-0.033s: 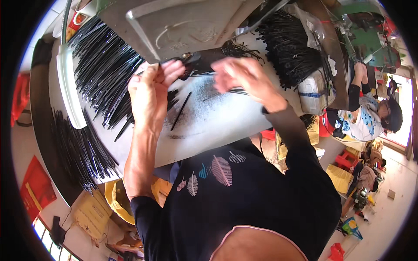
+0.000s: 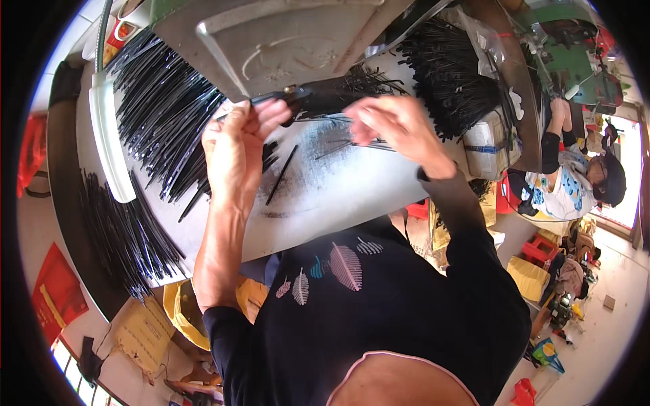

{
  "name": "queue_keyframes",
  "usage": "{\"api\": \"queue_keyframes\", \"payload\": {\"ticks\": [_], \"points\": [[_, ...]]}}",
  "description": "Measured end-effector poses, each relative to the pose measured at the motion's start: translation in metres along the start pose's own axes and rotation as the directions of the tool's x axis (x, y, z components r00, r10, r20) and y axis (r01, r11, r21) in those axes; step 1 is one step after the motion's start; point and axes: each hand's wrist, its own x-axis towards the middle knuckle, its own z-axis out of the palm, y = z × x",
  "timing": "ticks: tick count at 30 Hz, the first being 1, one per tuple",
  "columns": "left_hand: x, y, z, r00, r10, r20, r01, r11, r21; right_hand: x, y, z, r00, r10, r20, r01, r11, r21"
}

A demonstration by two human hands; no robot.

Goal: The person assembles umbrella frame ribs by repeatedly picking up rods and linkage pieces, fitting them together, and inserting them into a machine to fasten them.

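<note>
My left hand [image 2: 235,145] is raised beside the lower corner of a grey metal machine housing [image 2: 271,47]. Its thumb and forefinger pinch a thin black strip [image 2: 265,99] that reaches toward the dark parts under the housing; the other fingers stretch out to the right. My right hand [image 2: 399,132] hovers over the worktop's right half, near several loose strips [image 2: 362,144]. Motion smears its fingertips, so whether they hold anything is unclear. One short black strip [image 2: 282,174] lies alone on the metal worktop [image 2: 325,203] between my hands.
A large heap of black strips [image 2: 162,108] lies to the left, a smaller bundle [image 2: 128,237] at the near-left edge. More strips [image 2: 450,74] are piled at the far right, by a wrapped block [image 2: 489,145]. A white tube lamp [image 2: 112,142] stands left. Another person [image 2: 575,176] works at right.
My right hand has moved a little to the right, away from the housing. My left hand stays nearly in place, still pinching beside the housing corner.
</note>
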Motion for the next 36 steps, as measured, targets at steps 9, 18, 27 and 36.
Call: {"api": "queue_keyframes", "payload": {"ticks": [9,18,27,36], "points": [[-0.029,-0.029,0.020,0.961,-0.257,0.097,0.250,0.965,0.080,0.016,0.001,-0.069,0.699,-0.714,0.042,0.022,-0.038,-0.999],[-0.036,-0.025,-0.002,0.940,-0.306,0.149,0.292,0.950,0.108,0.028,0.009,-0.071,0.707,-0.706,0.031,-0.006,-0.051,-0.999],[-0.037,-0.019,0.009,0.968,-0.242,0.067,0.248,0.963,-0.101,0.035,0.009,0.039,0.583,-0.740,0.337,0.503,0.003,-0.864],[-0.028,-0.010,0.009,0.961,-0.264,-0.081,0.267,0.963,0.038,0.050,0.011,0.079,0.872,-0.445,-0.203,0.388,0.882,-0.269]]}}
